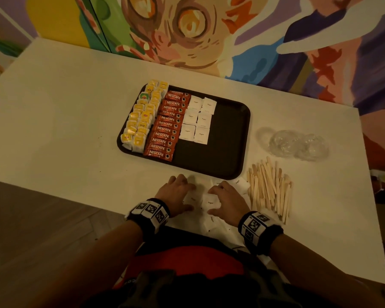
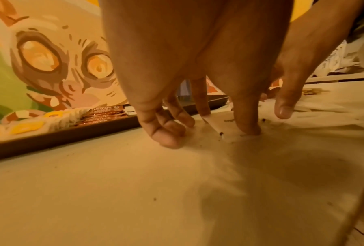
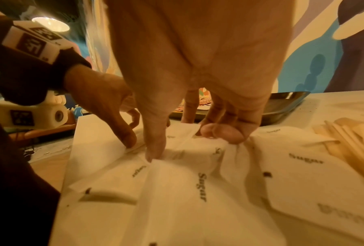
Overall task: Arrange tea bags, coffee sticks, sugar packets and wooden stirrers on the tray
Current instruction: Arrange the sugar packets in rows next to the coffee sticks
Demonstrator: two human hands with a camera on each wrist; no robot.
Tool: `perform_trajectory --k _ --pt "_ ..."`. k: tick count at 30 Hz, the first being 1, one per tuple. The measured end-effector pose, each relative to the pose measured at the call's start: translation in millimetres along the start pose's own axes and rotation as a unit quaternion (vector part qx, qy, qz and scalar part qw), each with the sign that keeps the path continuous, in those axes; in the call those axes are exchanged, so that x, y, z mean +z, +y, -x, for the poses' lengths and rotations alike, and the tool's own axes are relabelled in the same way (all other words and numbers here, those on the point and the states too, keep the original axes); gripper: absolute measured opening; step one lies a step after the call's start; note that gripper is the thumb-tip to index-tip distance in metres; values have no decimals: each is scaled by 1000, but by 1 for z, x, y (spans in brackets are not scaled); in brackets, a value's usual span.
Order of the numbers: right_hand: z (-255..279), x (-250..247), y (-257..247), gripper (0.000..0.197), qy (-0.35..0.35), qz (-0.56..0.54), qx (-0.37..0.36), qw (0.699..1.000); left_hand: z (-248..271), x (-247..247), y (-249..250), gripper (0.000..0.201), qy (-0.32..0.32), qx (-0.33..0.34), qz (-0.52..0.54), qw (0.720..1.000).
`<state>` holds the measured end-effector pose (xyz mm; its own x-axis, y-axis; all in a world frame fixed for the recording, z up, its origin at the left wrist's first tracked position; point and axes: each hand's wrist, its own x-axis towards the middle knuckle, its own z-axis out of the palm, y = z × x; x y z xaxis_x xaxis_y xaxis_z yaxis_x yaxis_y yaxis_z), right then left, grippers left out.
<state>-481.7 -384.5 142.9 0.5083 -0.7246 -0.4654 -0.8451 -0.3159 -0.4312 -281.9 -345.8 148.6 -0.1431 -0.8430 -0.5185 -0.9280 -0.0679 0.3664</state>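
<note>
A dark brown tray (image 1: pixel 226 143) holds yellow tea bags (image 1: pixel 140 116) at its left. Beside them lie red coffee sticks (image 1: pixel 167 125), then two columns of white sugar packets (image 1: pixel 198 118). Its right part is bare. Loose sugar packets (image 1: pixel 211 221) lie on the white table in front of the tray. My left hand (image 1: pixel 190 196) pinches one loose packet (image 2: pixel 213 128) between thumb and curled fingers. My right hand (image 1: pixel 212 200) pinches another packet (image 3: pixel 187 136) by its edges. Wooden stirrers (image 1: pixel 269 187) lie in a heap just right of my right hand.
Crumpled clear plastic bags (image 1: pixel 293 143) lie right of the tray, behind the stirrers. The table's front edge runs under my wrists and its left edge slants away. A painted wall stands behind the table. More sugar packets (image 3: pixel 303 179) spread below my right palm.
</note>
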Motion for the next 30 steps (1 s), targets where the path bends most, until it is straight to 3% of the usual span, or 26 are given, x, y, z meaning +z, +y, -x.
perform_trajectory --k 6,11,13,21,24,30 --pt "-2 -1 -1 47 12 -6 6 1000 -2 -2 4 60 0 -22 45 999" --pt "-3 -5 -4 25 15 -72 10 997 1 -2 3 27 22 -20 170 985" --pt "-3 -9 -7 17 20 -96 12 995 3 -3 -1 24 33 -20 203 978" --pt "-15 -29 -25 10 36 -216 18 976 -5 -23 -25 34 120 11 298 947" --pt "-28 -38 -33 18 46 -249 38 967 -14 -37 -34 45 138 16 298 944" --pt "-58 -52 -38 31 63 -318 80 943 -39 -68 -44 60 186 -53 322 927"
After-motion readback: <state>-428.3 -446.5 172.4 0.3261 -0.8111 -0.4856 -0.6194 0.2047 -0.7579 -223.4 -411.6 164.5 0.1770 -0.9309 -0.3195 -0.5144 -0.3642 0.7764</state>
